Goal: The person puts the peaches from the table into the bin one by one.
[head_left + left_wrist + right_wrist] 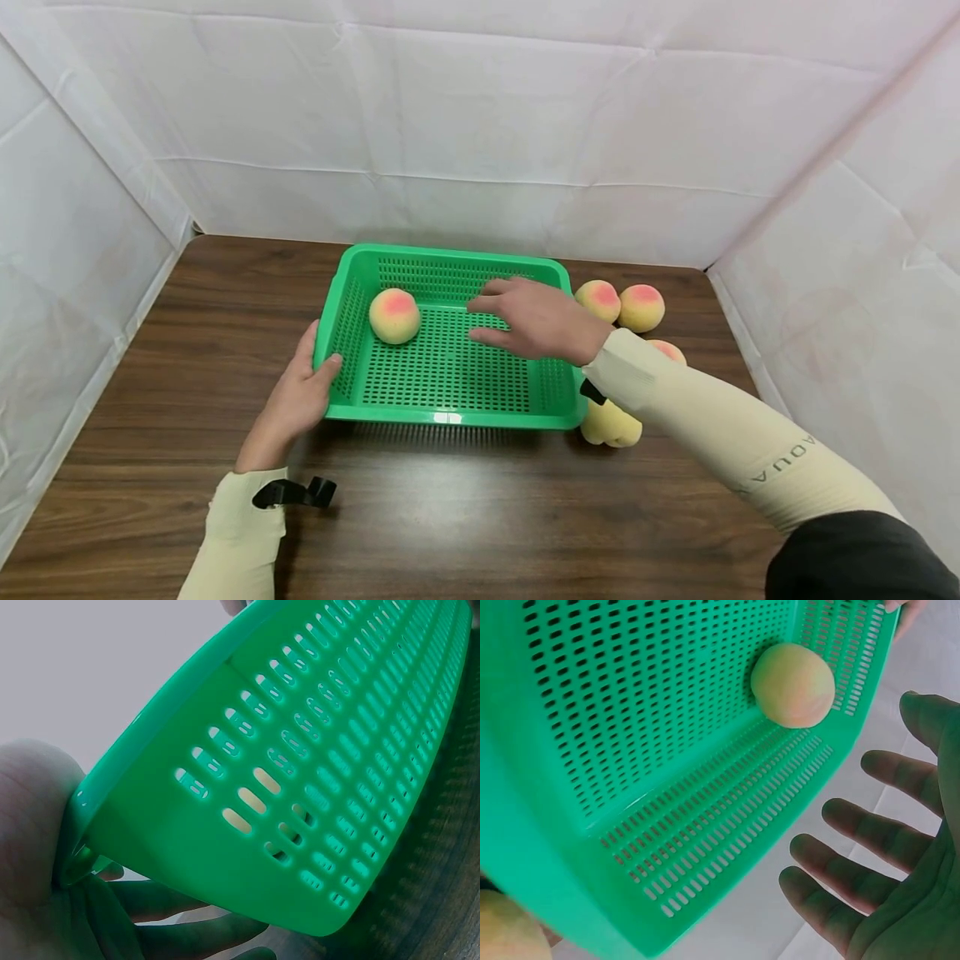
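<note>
A green perforated plastic basket [450, 417] stands on the wooden table, with one peach [394, 316] inside near its left end. My left hand [300, 392] grips the basket's left rim, thumb over the edge and fingers underneath; the left wrist view shows the fingers [180, 930] below the rim. Over the right part of the basket hovers my right hand [536, 319], fingers spread and holding nothing. In the right wrist view that hand [885, 847] appears beside the basket wall, apart from the peach [793, 685].
Right of the basket lie several more peaches, among them one at the back [642, 308], one partly under the right sleeve [667, 350] and a yellow one [611, 425] by the near corner. White sheeting [480, 108] encloses the table [450, 517] at the back and sides.
</note>
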Demonstrator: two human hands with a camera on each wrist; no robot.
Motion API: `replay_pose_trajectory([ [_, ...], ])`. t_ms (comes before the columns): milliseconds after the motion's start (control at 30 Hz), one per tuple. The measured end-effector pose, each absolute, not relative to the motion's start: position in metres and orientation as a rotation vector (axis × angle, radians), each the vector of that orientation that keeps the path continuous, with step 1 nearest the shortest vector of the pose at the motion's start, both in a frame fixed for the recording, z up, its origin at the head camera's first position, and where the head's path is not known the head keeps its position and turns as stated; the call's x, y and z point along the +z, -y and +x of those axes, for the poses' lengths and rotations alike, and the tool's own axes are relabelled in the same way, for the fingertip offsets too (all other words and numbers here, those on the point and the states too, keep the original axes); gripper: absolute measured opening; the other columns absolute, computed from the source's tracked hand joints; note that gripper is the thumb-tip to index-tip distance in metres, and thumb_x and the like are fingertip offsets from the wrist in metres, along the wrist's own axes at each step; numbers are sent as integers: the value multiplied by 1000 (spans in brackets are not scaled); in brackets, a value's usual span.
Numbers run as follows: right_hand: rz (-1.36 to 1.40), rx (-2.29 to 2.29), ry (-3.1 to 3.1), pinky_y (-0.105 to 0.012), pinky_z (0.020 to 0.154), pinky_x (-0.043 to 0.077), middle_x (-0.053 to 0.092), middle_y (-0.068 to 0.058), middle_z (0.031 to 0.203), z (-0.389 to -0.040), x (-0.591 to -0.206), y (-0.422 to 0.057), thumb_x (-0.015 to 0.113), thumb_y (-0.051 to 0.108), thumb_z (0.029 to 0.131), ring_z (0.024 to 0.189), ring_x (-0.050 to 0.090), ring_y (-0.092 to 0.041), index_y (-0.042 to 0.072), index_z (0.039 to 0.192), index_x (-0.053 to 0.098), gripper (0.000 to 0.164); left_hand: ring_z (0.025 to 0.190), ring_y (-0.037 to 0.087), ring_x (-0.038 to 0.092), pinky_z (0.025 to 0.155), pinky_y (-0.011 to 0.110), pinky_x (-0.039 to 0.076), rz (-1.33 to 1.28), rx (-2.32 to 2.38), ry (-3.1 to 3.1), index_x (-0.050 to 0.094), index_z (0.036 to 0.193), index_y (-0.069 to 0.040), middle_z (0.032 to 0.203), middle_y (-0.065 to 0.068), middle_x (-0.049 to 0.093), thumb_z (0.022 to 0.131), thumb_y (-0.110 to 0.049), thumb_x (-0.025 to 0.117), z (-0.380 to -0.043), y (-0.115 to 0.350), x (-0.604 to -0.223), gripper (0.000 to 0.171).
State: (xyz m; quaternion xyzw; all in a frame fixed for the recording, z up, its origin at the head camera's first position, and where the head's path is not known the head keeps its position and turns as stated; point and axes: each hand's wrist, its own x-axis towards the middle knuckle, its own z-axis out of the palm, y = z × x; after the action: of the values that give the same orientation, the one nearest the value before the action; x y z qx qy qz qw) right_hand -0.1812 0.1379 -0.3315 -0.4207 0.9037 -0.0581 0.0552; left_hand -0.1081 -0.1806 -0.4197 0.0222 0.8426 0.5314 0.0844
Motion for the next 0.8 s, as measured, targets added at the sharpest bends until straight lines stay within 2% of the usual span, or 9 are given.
replay_pose_trajectory([
  [167, -1256, -211, -2753, -43, 97, 41, 57, -6, 125, -178, -330, -152, 54, 43, 97, 115, 50, -25, 14, 126, 62, 43, 131, 40, 29, 103, 63, 24, 58, 1578, -2511, -6, 154, -14, 152, 26, 19, 106, -18, 33, -107, 181, -418, 63],
  [367, -1220, -221, -2792, -44, 91, 46, 56, -8, 128, -173, -328, -169, 54, 43, 97, 119, 47, -27, 14, 126, 63, 41, 132, 40, 27, 104, 64, 23, 52, 1564, -2519, -7, 154, -16, 152, 26, 18, 106, -18, 34, -107, 182, -417, 64],
  [633, -1265, -281, -2868, -42, 82, 49, 59, -2, 117, -173, -328, -194, 57, 40, 96, 106, 54, -20, 16, 118, 67, 35, 132, 41, 26, 104, 64, 23, 57, 1551, -2522, -8, 154, -15, 152, 26, 17, 106, -19, 33, -108, 181, -416, 63],
  [800, -1201, -290, -2888, -40, 85, 47, 59, -2, 117, -172, -326, -211, 57, 40, 96, 106, 53, -20, 15, 118, 67, 35, 133, 40, 26, 104, 64, 22, 51, 1550, -2528, -7, 154, -15, 152, 25, 18, 106, -19, 33, -107, 181, -416, 62],
])
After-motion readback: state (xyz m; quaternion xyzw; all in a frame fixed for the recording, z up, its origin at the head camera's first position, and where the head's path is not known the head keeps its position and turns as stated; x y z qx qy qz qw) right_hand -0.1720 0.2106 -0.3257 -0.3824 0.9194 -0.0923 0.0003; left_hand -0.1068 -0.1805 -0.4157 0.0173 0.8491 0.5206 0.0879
